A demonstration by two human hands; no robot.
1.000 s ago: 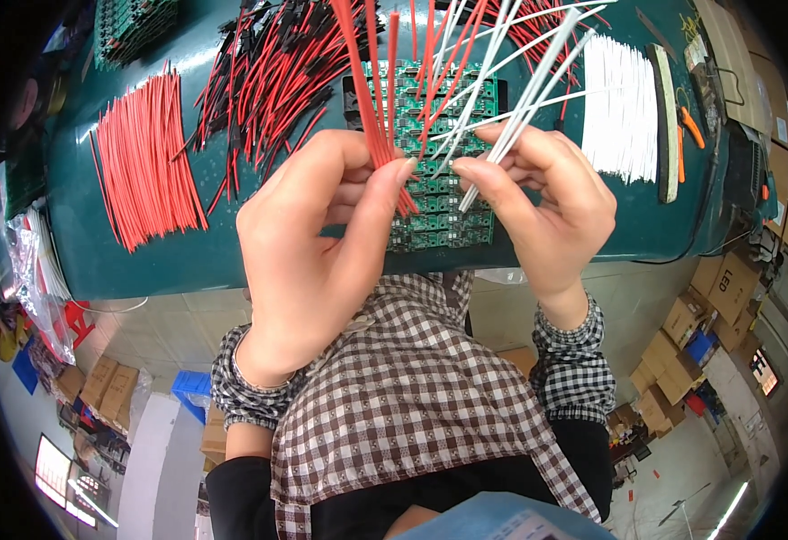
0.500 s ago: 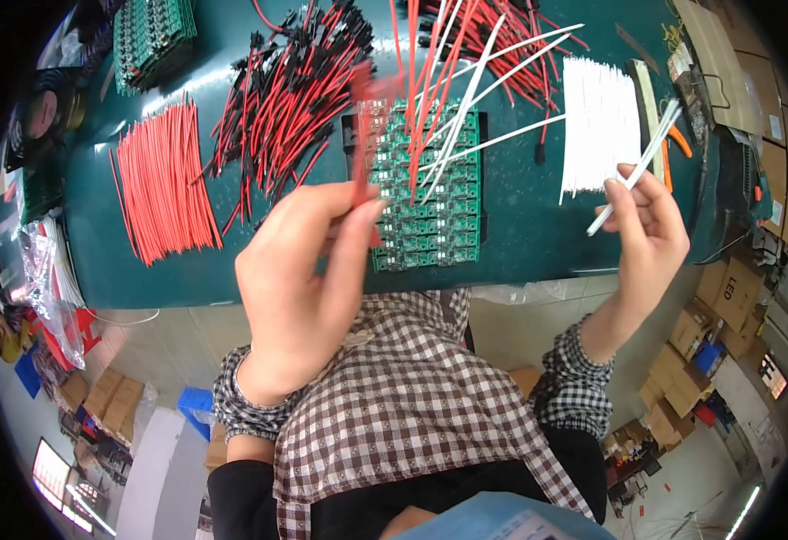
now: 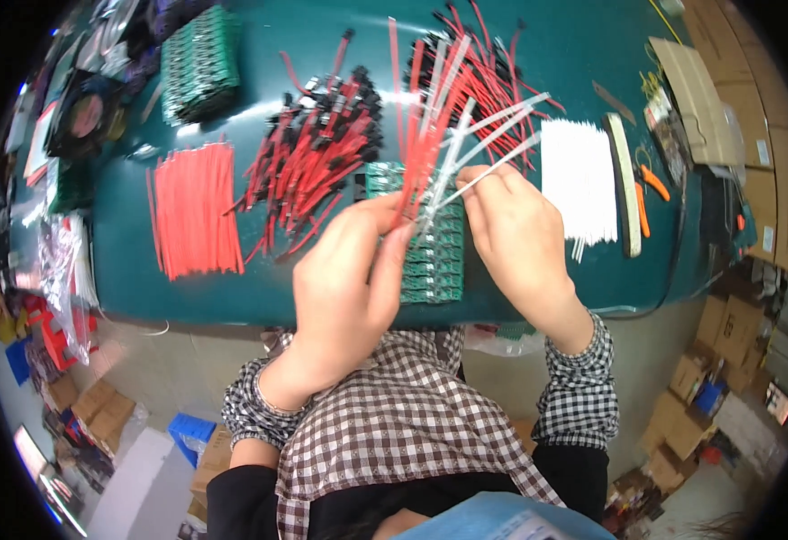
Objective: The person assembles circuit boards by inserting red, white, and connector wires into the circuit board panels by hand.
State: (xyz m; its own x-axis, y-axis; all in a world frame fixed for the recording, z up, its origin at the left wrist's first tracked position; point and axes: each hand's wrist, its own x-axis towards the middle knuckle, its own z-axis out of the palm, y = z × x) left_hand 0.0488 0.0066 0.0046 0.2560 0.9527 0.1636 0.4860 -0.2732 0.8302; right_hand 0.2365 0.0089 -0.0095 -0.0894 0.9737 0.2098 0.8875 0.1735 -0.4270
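In front of me a panel of green circuit boards (image 3: 439,270) lies on the table, with loose red wires (image 3: 421,166) and white wires (image 3: 455,148) fanned over its far part. My left hand (image 3: 344,283) is over the panel's left edge, thumb and fingers closed on red wires. My right hand (image 3: 520,238) reaches over its right side, palm down. Its fingertips are pressed together at a white wire slanting up to the right; the grip itself is partly hidden.
A flat bundle of red wires (image 3: 198,211) lies left, and a white bundle (image 3: 579,180) right. Heaps of black-ended red leads (image 3: 322,153) lie beyond the panel. More green boards (image 3: 200,67) are stacked far left. Orange-handled pliers (image 3: 653,184) lie right, beside a pale strip (image 3: 624,184).
My right hand has moved left from the white bundle to the panel; the short white wires it held no longer show. My left hand has shifted slightly right. The whole view has shifted.
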